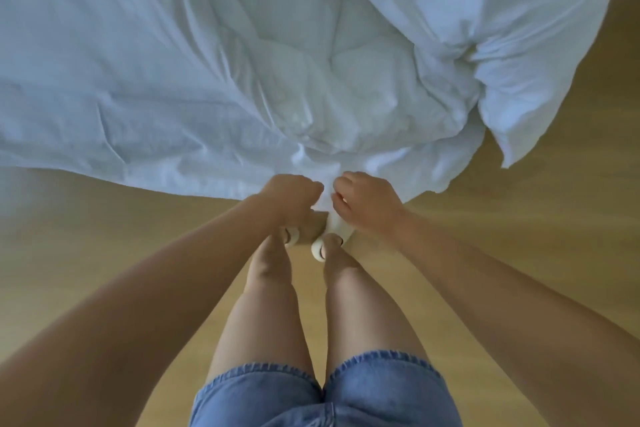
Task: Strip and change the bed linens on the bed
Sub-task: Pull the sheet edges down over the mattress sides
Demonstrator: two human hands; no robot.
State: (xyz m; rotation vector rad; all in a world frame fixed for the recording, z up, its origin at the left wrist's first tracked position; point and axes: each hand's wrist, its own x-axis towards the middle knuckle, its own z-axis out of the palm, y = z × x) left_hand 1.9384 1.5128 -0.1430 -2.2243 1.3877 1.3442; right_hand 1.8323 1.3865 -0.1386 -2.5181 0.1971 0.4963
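A large white duvet in its cover (214,55) lies spread and wrinkled over the upper part of the head view, and its near edge hangs down to the floor. My left hand (291,196) and my right hand (363,203) are close together at the middle of that near edge, each with fingers curled round a bunch of the white fabric. A thicker, puffed fold of the duvet (540,62) is heaped at the right. The bed frame and mattress are hidden under the fabric.
Light wooden floor (104,236) runs along the near side and to the right of the bedding. My legs in denim shorts and white slippers (318,248) stand right below the gripped edge.
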